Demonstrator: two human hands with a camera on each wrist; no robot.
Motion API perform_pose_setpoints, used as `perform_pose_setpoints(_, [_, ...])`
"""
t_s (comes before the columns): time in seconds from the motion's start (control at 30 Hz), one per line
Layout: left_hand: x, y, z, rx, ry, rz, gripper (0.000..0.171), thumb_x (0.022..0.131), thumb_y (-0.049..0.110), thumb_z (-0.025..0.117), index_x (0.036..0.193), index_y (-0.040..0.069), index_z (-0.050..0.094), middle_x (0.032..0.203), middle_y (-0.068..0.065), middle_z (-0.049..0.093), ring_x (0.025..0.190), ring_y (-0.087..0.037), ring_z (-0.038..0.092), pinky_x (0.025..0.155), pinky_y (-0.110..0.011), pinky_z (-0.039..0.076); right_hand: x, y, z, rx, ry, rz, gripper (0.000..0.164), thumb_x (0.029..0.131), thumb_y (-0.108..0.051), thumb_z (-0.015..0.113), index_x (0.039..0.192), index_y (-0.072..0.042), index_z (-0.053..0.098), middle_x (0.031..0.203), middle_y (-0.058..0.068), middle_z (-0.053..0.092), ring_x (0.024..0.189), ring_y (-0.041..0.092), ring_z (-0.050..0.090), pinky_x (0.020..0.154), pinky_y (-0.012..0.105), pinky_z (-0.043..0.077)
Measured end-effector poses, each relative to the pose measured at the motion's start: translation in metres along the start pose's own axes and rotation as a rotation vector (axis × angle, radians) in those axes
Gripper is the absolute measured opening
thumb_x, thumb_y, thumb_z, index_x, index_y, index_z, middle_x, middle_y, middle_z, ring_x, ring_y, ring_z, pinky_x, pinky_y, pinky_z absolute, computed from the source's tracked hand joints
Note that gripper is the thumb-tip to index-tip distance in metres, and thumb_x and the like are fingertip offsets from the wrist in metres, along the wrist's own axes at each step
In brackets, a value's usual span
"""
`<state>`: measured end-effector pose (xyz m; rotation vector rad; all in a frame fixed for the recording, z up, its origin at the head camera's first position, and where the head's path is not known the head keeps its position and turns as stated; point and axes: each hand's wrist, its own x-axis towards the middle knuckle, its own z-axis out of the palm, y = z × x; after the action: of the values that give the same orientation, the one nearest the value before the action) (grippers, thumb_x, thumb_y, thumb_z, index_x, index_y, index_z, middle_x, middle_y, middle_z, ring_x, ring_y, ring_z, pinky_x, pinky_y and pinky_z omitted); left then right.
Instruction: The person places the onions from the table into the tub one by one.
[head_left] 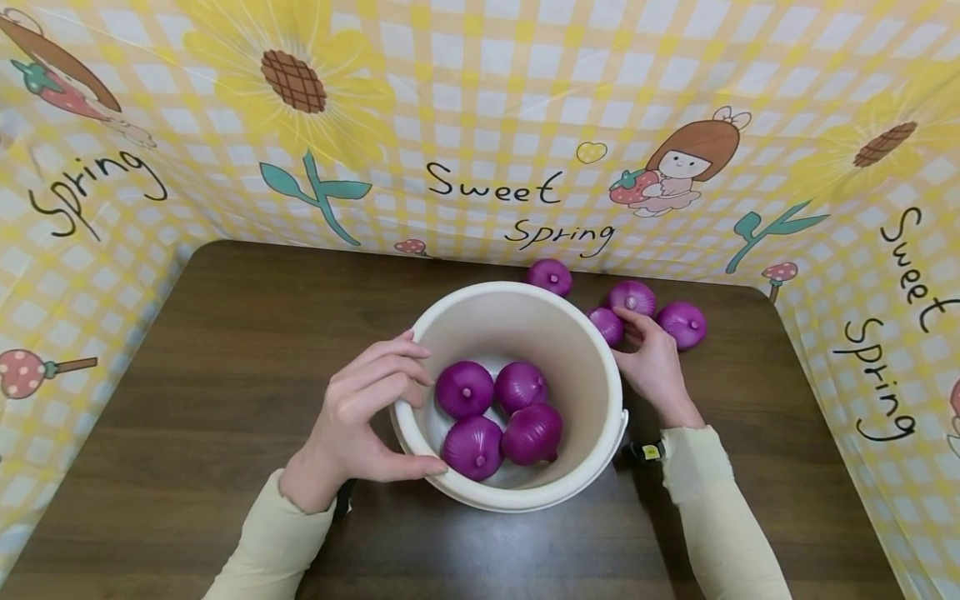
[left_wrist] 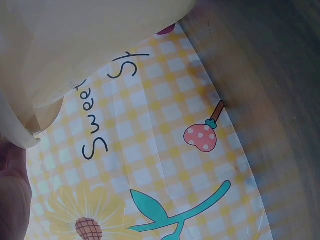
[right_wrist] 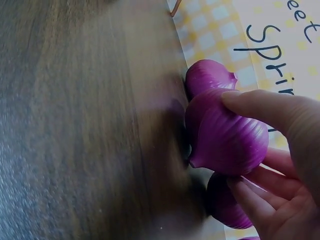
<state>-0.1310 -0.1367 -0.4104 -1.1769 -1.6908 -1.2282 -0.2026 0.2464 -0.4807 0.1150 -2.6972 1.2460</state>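
A cream-coloured bucket [head_left: 600, 433] stands on the table, with several purple onions [head_left: 465, 389] at its bottom. My left hand [head_left: 367, 417] grips its left rim, fingers over the edge and thumb along the front. In the left wrist view the bucket's wall [left_wrist: 90, 45] fills the upper left, and part of the left hand [left_wrist: 14, 195] shows at the edge. Just right of the bucket, my right hand [head_left: 656, 367] holds an onion [head_left: 606, 327] between thumb and fingers. The right wrist view shows that onion [right_wrist: 232, 135] up close, pinched by the right hand [right_wrist: 290, 165].
Behind the held onion lie two more onions, one [head_left: 632, 297] near the fingertips and one [head_left: 682, 325] farther right. A single onion [head_left: 550, 277] sits behind the bucket. Patterned cloth [head_left: 480, 108] walls in the dark wooden table [head_left: 247, 358] at the back and sides.
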Motion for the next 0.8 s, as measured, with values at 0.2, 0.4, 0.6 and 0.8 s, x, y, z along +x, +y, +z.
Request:
perform_pose_setpoints(0.2, [0.0004,0.0003,0.0001,0.000,-0.001,-0.002,0.055,0.078,0.052,0.083,0.073,0.004,0.058,0.083,-0.013,0.066,0.088,-0.040,0.064,0.102,-0.055,0.050,-0.0009,0.0000,0.0023,0.040,0.012,0.011,0.059,0.079,0.001,0.084,0.134,0.005,0.061,0.133,0.024,0.060,0.116,0.040,0.064,0.100,0.042,0.053])
perform_pose_setpoints(0.4, [0.0004,0.0003,-0.0002,0.002,-0.004,-0.007,0.055,0.078,0.053,0.083,0.073,0.005,0.058,0.083,-0.013,0.066,0.090,-0.038,0.064,0.102,-0.054,0.050,-0.0023,-0.0007,0.0030,0.067,0.020,0.008,0.059,0.078,0.004,0.083,0.133,0.006,0.061,0.133,0.024,0.060,0.116,0.040,0.063,0.100,0.042,0.053])
perform_pose_setpoints(0.6, [0.0001,0.0001,-0.0002,0.003,-0.006,-0.011,0.055,0.078,0.053,0.083,0.073,0.005,0.058,0.083,-0.013,0.067,0.091,-0.036,0.064,0.102,-0.055,0.050,-0.0043,-0.0003,0.0017,0.069,0.025,0.010,0.059,0.079,0.004,0.083,0.133,0.005,0.061,0.133,0.024,0.059,0.117,0.041,0.063,0.100,0.043,0.053])
perform_pose_setpoints(0.8, [0.0000,0.0002,-0.0001,0.004,-0.003,-0.008,0.055,0.078,0.053,0.083,0.073,0.005,0.058,0.083,-0.013,0.066,0.090,-0.037,0.064,0.103,-0.054,0.050,-0.0063,-0.0018,-0.0010,0.052,0.032,0.023,0.060,0.079,0.000,0.085,0.134,0.003,0.061,0.133,0.022,0.060,0.117,0.040,0.063,0.100,0.043,0.052])
